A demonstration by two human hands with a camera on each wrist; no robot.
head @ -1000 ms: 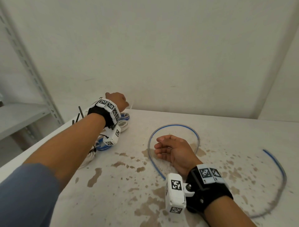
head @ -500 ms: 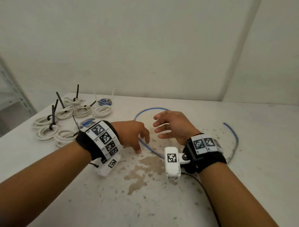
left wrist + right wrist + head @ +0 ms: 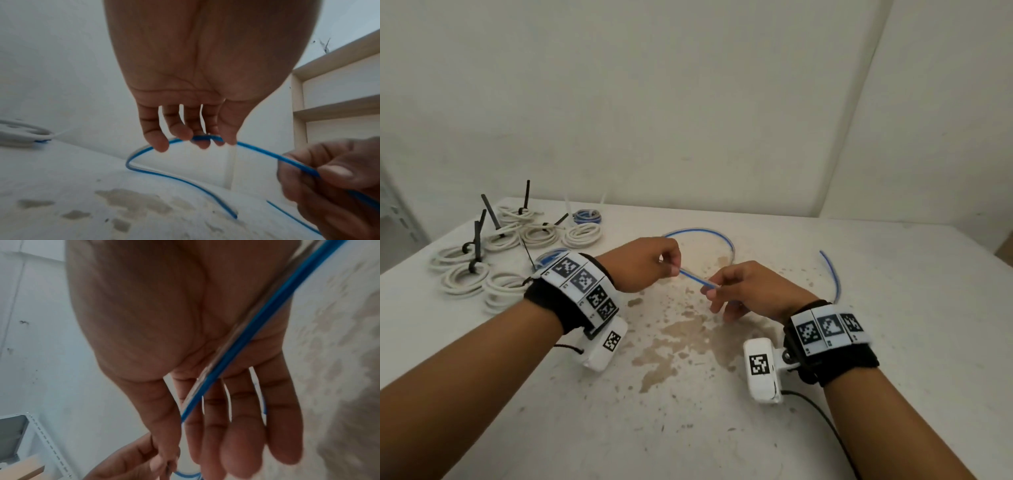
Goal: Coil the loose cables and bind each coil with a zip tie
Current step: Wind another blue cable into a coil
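A loose blue-and-white cable (image 3: 700,229) lies in a wide arc on the stained white table (image 3: 619,428), and its far run (image 3: 834,277) curves away to the right. My left hand (image 3: 671,269) pinches a raised stretch of the cable (image 3: 205,138) between thumb and fingertips. My right hand (image 3: 714,291) pinches the same stretch a short way along, thumb on forefinger (image 3: 329,172). In the right wrist view the cable (image 3: 236,352) crosses my palm and my other fingers (image 3: 242,443) stay straight. The short span (image 3: 693,277) between the hands hangs above the table.
Several white coils (image 3: 582,234) bound with black zip ties (image 3: 478,240) lie at the back left, with a blue coil (image 3: 587,216) behind them and another (image 3: 548,258) by my left wrist. Walls close the back and right. A wooden shelf (image 3: 337,110) stands right.
My left hand came away from the coils at the back left to the cable. My right hand rose from the table. Both now pinch the cable and hold it lifted.
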